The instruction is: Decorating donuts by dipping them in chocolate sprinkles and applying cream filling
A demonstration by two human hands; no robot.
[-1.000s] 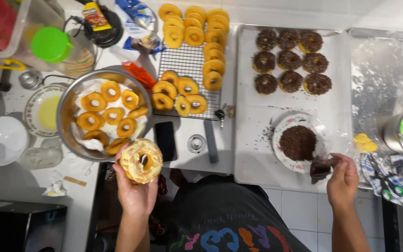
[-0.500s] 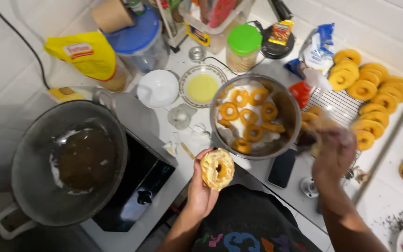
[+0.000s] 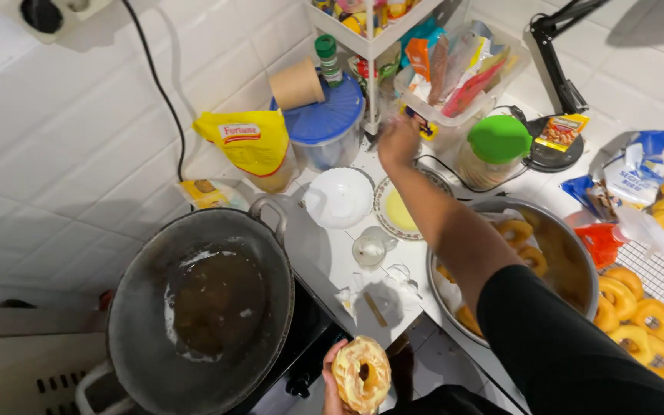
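My left hand (image 3: pixel 330 386) at the bottom centre holds a pale glazed ring doughnut (image 3: pixel 361 374) over the counter's front edge, beside a large dark wok of oil (image 3: pixel 209 307). In a dark sleeve, my right arm stretches across a metal bowl of fried doughnuts (image 3: pixel 578 265). My right hand (image 3: pixel 398 143) is far back at the foot of a white rack, against a clear plastic tub of packets (image 3: pixel 455 73). Its fingers are curled and blurred, so what it grips is unclear.
A white bowl (image 3: pixel 337 197), a plate of yellow liquid (image 3: pixel 396 211) and a small glass cup (image 3: pixel 369 247) sit mid-counter. Behind stand a yellow bag (image 3: pixel 251 142), a blue-lidded container (image 3: pixel 324 127) and a green-lidded jar (image 3: pixel 497 146). Doughnuts cover a wire rack (image 3: pixel 647 307) at right.
The view has swung further left toward the wok. My right hand has gone from above the metal bowl out to the back of the counter. The left hand still holds the doughnut.
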